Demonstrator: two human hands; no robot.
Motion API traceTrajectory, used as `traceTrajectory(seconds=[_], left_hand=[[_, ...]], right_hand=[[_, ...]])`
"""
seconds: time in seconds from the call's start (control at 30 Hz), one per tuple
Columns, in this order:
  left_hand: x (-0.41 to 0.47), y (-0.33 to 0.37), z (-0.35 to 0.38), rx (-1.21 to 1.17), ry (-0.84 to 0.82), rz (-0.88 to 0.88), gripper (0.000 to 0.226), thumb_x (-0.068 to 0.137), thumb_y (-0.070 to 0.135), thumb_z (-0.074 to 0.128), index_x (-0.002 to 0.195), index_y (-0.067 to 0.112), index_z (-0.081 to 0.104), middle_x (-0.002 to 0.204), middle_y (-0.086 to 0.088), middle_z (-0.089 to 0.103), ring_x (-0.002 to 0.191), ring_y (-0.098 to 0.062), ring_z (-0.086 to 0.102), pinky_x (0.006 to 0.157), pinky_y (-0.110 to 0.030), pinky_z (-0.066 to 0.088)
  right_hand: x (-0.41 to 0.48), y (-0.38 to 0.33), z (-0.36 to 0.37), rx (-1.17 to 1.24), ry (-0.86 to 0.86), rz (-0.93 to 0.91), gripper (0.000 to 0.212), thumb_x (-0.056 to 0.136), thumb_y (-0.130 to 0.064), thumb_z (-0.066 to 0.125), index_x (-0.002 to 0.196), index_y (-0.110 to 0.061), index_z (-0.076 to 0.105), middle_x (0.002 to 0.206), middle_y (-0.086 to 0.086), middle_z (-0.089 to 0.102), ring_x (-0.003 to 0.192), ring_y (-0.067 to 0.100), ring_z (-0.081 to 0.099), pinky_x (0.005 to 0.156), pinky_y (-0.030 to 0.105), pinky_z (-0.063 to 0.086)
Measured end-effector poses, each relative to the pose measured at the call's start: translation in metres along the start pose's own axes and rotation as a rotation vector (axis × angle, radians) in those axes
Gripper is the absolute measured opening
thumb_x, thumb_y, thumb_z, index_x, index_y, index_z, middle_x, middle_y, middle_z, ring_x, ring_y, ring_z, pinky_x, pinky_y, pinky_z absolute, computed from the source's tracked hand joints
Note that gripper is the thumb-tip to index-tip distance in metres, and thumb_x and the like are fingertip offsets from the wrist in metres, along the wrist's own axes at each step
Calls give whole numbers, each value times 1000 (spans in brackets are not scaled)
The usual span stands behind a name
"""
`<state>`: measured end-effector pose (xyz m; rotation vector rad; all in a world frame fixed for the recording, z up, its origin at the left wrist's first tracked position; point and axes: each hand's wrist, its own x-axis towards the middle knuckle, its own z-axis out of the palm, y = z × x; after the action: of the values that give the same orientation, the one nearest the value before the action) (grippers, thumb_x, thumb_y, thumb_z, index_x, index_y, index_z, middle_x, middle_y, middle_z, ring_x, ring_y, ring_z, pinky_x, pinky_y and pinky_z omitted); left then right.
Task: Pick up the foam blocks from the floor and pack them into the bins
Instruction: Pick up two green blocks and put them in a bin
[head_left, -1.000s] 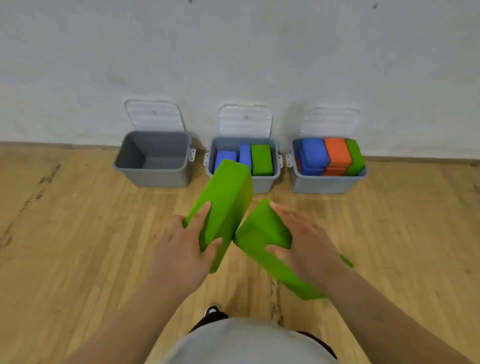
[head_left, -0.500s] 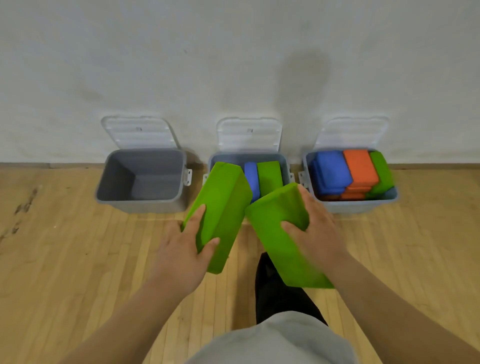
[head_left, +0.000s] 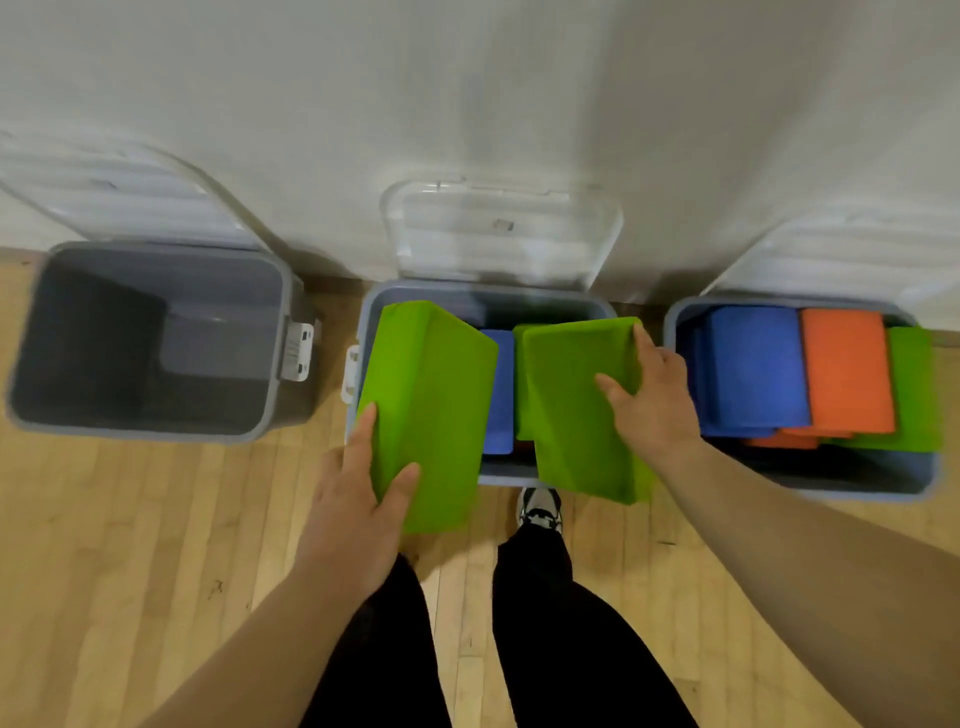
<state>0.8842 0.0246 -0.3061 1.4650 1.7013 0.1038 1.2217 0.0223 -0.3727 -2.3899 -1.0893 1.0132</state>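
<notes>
Three grey bins stand in a row at the wall, each with a clear lid tipped back, so three lids.

The left hand grips the left block, a green one, at its near end. The thumb lies on the top face and the fingers wrap the left edge. The block tilts over the left side of the middle bin.

The right hand grips the right block, also green. Its fingers curl over the far right edge, above the same bin's right side.

Between the hands, inside that bin, a blue block stands on edge, with a third green block just beside it.

Right of the right hand, the right bin holds blue blocks, orange blocks and green blocks, stacked so the count is unclear.

The left bin stands left of the left hand. One shoe shows below the hands on the wood floor.
</notes>
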Motion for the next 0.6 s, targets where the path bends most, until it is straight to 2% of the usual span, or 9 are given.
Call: traceTrajectory(seconds=[0.13,0.23,0.3,0.37,0.47,0.53,0.6], left_hand=[[83,-34,47,-65,-23,-50,75,101,43,54,159,48,6,133,14,28,120,-6,34,101,-33,33],[125,-64,73,-84,-63,-72,73,102,42,52,160,46,7,136,17,27,122,-3,31,104,-31,29],[142,-82,83,-95,-105,-76,72,102,43,49,159,47,5,139,21,25,123,-1,31,106,-31,28],[153,-95,87,-140,-144,-86,71,102,46,46,159,49,4,143,24,25,127,-1,33,110,-32,29],[158,-110,83,-205,-162,-99,74,94,56,43,157,51,5,155,24,27,140,-5,33,120,-39,28],[161,-115,75,-224,-173,-105,76,91,64,42,156,54,5,159,21,28,144,-7,33,123,-44,28],[165,-119,67,-248,-176,-113,70,92,68,41,151,59,4,160,21,29,145,-7,33,123,-47,29]], right_hand=[[86,38,66,27,-30,63,77,101,-44,58,163,-37,12,155,7,33,131,31,47,108,45,42],[122,70,115,12,-59,103,81,101,-46,56,161,-43,2,159,9,34,137,33,45,111,48,42],[129,83,143,-63,-84,135,91,99,-50,58,159,-44,-10,166,8,21,147,37,33,117,56,34],[129,86,162,-153,-94,183,97,99,-52,58,158,-41,-18,171,8,1,155,36,15,122,57,24],[121,69,163,-273,-50,202,95,99,-56,55,160,-37,-15,170,12,-12,157,35,-3,125,57,13],[106,48,162,-326,16,126,91,98,-57,55,162,-38,-7,170,13,-4,157,36,1,126,53,13],[85,17,172,-195,-7,3,83,97,-54,60,161,-42,8,166,5,19,150,27,28,121,45,30]])
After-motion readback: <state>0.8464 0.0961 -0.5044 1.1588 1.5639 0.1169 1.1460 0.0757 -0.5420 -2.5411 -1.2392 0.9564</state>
